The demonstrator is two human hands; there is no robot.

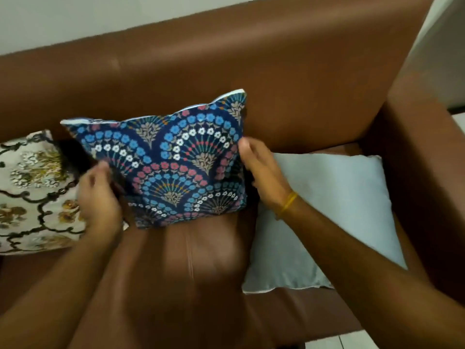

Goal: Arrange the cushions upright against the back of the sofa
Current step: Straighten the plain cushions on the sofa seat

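Observation:
A dark blue cushion (173,162) with a fan-and-flower pattern stands tilted against the brown sofa back (226,71), its lower edge on the seat. My left hand (99,197) grips its left edge and my right hand (261,172) grips its right edge. A cream cushion (30,192) with dark scrollwork and gold flowers lies flat on the seat at the left, partly behind my left hand. A plain pale grey-blue cushion (332,217) lies flat on the seat at the right, under my right forearm.
The brown sofa's right armrest (427,172) rises beside the pale cushion. The bare seat (188,260) shows in front of the blue cushion. A white wall runs behind the sofa back, and pale floor tiles (339,343) show at the bottom.

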